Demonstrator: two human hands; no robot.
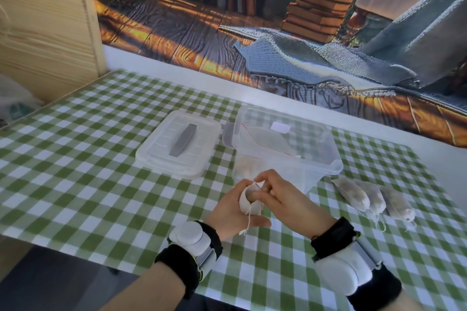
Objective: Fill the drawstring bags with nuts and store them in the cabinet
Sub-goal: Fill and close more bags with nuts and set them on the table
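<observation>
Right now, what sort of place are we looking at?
Probably a staged home-style work table, not a real living room: green checked tablecloth, a printed backdrop of books and a blanket behind it, a clear plastic box beside filled bags.

Both hands, left [233, 212] and right [285, 199], hold a small drawstring bag [249, 201] above the checked tablecloth [101, 184].

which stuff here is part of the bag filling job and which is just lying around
In the job: drawstring bag in left hand, right hand at its mouth, three filled bags, clear bin, wooden cabinet.
Lying about: bin lid, plastic bag far left.
</observation>
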